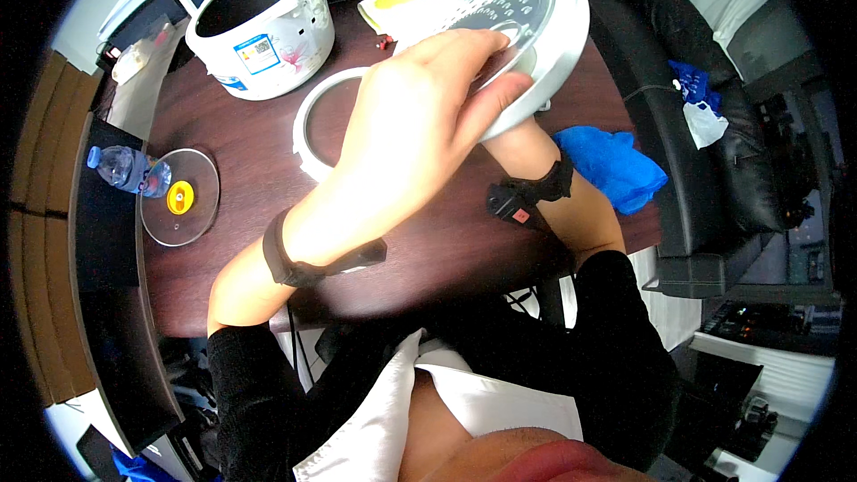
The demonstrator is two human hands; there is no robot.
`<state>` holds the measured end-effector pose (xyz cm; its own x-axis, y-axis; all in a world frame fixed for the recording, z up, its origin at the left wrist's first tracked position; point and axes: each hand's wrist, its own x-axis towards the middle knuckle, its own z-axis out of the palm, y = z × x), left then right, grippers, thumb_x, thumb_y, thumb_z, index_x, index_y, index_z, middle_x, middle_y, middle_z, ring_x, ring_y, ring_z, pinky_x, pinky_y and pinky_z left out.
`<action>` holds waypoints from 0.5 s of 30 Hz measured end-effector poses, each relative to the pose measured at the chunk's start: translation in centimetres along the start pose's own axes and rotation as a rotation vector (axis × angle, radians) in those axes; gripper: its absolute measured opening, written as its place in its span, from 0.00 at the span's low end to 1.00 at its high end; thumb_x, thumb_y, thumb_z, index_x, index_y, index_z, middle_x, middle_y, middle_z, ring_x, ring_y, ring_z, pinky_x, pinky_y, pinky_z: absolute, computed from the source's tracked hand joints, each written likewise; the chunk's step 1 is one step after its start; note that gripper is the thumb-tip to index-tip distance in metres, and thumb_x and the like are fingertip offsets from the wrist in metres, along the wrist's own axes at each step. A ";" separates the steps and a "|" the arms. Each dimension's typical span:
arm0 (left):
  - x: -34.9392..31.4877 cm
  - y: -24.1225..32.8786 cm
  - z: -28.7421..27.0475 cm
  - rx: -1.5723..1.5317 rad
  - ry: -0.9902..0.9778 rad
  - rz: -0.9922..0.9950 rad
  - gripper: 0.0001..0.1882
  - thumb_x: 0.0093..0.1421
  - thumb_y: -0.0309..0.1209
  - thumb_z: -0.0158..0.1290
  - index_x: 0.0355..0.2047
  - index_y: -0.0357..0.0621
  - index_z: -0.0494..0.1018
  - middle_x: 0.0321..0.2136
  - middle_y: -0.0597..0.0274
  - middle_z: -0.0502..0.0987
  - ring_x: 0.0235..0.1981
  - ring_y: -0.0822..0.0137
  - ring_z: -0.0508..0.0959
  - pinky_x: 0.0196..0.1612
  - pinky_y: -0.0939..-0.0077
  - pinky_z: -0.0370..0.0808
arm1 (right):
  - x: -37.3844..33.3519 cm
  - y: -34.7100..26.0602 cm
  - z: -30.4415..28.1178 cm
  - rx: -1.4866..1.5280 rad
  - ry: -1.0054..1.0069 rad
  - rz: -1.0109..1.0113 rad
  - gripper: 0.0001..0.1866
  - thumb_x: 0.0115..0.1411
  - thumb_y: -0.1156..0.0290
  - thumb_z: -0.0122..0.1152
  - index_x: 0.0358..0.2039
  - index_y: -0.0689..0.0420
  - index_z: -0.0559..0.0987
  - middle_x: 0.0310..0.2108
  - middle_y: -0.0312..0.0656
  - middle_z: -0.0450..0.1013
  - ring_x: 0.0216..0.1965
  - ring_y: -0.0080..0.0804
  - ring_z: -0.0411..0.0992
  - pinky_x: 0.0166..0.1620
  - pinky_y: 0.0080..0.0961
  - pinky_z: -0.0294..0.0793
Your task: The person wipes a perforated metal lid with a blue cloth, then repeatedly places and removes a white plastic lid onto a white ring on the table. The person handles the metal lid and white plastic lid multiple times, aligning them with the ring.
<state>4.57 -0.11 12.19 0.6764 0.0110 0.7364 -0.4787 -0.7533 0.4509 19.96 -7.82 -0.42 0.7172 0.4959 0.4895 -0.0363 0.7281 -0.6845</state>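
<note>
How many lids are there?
2: a glass lid lies at left on the table; a white cooker lid is held up, touched by the left hand. Others may be hidden.

Blue-white label (257, 54) on white housing (308, 49); print illegible.

The dark wood-grain table (446, 254) supports a white cylindrical housing (309, 43) at far left, a white ring (302, 128) at centre, a round glass lid (198, 177) at left, red parts (384, 41) at far centre, a blue cloth (611, 167) at right
</note>
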 end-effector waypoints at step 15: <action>-1.1 0.1 1.6 -0.112 -0.078 0.210 0.29 0.55 0.40 0.60 0.55 0.41 0.70 0.56 0.36 0.65 0.56 0.40 0.69 0.57 0.51 0.68 | -1.6 0.0 -1.6 -0.001 -0.112 0.135 0.20 0.69 0.55 0.39 0.50 0.57 0.68 0.45 0.41 0.69 0.47 0.30 0.69 0.52 0.29 0.71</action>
<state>4.64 -1.24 10.62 0.5942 -0.1922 0.7810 -0.6695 -0.6563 0.3478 19.89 -9.36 -2.10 0.6238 0.6390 0.4501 -0.1263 0.6507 -0.7488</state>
